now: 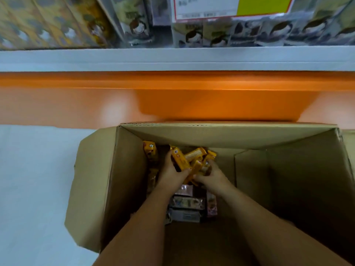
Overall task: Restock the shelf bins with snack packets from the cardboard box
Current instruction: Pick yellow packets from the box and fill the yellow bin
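left hand (pixel 172 172) clasps yellow packets (pixel 178 160) | right hand (pixel 212 176) clasps more of them | both deep inside cardboard box (pixel 126 169) | step: gathering a load | next, likely: lift clear of the walls, carry up to shelf (pixel 172 58)

orange shelf base (pixel 172 104), pale floor (pixel 34 179)

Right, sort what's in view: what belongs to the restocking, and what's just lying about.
Job: box; yellow packets; darker packets on the box floor; shelf.
Lying about: price sign; orange base; floor.
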Motion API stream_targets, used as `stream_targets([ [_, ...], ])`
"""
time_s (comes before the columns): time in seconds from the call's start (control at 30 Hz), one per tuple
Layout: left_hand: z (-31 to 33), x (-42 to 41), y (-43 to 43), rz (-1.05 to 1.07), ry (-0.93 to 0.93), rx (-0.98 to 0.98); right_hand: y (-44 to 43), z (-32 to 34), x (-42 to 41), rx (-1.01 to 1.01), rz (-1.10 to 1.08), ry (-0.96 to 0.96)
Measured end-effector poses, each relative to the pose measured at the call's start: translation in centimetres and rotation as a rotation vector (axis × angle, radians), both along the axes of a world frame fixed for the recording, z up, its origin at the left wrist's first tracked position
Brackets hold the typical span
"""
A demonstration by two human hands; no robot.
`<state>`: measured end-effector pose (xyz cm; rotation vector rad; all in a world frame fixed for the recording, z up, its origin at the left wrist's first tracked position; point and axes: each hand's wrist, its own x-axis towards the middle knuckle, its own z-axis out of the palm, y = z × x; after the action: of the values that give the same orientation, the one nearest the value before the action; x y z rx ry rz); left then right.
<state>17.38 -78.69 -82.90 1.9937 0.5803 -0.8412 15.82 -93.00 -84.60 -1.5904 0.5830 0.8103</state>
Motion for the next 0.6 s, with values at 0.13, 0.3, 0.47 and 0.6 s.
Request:
stream_targets([
  [0.13,-0.3,0.5,-0.7,0.048,0.026,-0.069,-0.3,-0.9,-0.3,0.050,-0.219,0.029],
  [0.3,-0.1,0.9,-1.6,0.023,0.053,-0.180,-1.1,-1.8,-0.3,0.106,-0.325,0.100],
  [0.47,-0.1,0.8,-2.3,-0.053,0.081,-0.235,-2.0,-1.2,0.0,0.061,-0.265,0.084],
  [0.6,0.5,0.9,-2.2,-0.085,0.106,-0.277,-3.2,0.1,0.1,0.030,-0.205,0.020],
])
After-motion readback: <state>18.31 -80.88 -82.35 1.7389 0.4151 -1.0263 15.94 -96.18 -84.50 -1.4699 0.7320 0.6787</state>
